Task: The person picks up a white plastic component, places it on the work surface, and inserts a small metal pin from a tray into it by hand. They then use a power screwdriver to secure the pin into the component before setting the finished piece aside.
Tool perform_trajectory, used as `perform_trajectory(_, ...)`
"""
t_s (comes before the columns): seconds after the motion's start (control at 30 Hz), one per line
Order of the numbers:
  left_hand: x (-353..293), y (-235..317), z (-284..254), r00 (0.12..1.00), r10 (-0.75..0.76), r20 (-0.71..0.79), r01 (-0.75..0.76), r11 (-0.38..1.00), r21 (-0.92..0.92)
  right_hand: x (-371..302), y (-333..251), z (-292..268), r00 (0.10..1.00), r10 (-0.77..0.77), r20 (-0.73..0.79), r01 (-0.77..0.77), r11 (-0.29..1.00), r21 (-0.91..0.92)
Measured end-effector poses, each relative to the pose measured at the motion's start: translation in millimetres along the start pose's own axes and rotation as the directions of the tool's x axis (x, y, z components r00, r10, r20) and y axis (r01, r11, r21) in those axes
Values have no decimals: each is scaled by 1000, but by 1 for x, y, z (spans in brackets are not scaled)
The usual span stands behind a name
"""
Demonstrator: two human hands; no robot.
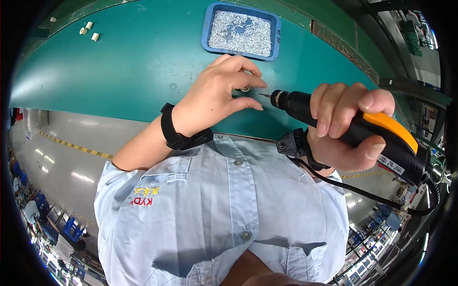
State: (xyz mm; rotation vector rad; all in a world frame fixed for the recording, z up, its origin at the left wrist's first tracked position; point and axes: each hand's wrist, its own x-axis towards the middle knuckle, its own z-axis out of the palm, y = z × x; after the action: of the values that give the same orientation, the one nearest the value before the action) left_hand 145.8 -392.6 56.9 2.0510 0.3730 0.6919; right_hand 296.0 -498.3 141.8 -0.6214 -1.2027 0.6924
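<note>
My left hand (pixel 219 88) is curled over the green table. Its fingers close around a small cream round piece (pixel 245 88), mostly hidden behind them. In my right hand (pixel 347 121) is a black electric screwdriver (pixel 298 106) with an orange lever on its side. The tool lies nearly level. Its thin bit (pixel 263 95) points left at the gap between my left thumb and forefinger. Whether the bit touches the piece I cannot tell.
A blue tray (pixel 206 33) full of small shiny metal parts (pixel 253 35) sits beyond my hands. Several small cream cylinders (pixel 95 36) are at the table's (pixel 124 71) far left. A black cable (pixel 372 196) trails from the screwdriver's back end at the right.
</note>
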Motion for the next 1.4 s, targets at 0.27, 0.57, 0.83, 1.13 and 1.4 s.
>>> perform_trajectory(0.27,-11,-36,14,960,-237,150,264,943,-204,-4,11,4,974,85,-208,-117,983,-142)
perform_trajectory(0.57,-14,-42,20,940,-324,106,341,894,-289,-5,36,13,965,155,-211,-184,975,-128)
perform_trajectory(0.83,-15,-42,20,941,-326,91,338,897,-284,-5,49,19,960,169,-221,-228,935,-272)
perform_trajectory(1.13,-14,-46,20,946,-307,100,323,898,-299,2,57,16,954,227,-195,-275,922,-273)
perform_trajectory(1.4,-14,-44,16,984,-148,101,160,979,-124,3,46,4,986,142,-82,-150,984,-93)
